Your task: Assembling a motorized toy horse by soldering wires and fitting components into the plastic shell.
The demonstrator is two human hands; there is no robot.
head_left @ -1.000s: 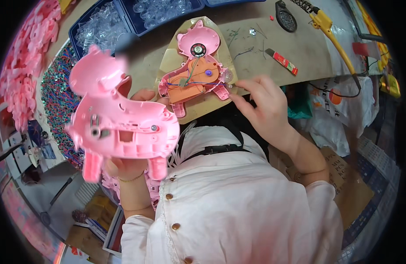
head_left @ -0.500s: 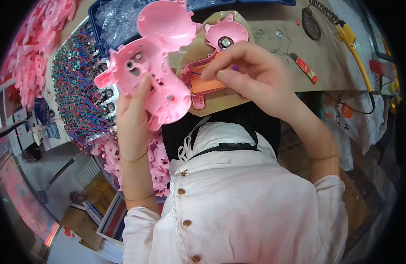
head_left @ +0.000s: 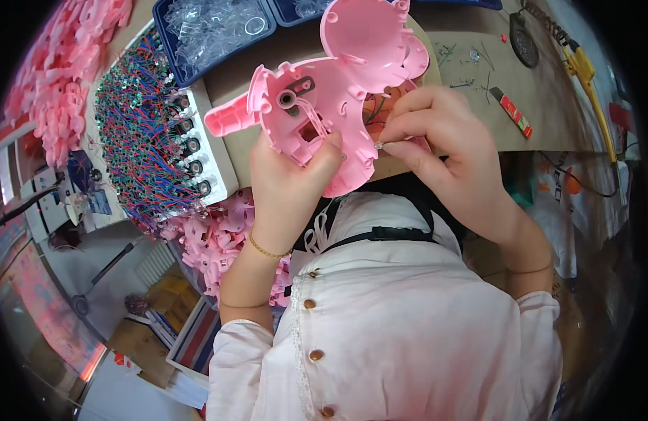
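My L hand [head_left: 285, 184] grips the pink shell half [head_left: 331, 98], thumb pressed on its inside, other fingers hidden behind; it's tilted, inner side up, partly over the wired half [head_left: 375, 112]. My R hand [head_left: 450, 144], coming in from lower R, has thumb + index pinched on a tiny pale bit [head_left: 378, 144] nr the shell's edge. Farther R, a red cutter [head_left: 515, 116] w/ label, print unreadable.

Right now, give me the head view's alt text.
A person's left hand holds a hollow pink shell, open side showing, while the right hand pinches something tiny beside it. At left lie tangled wires and a blue tray of clear parts.
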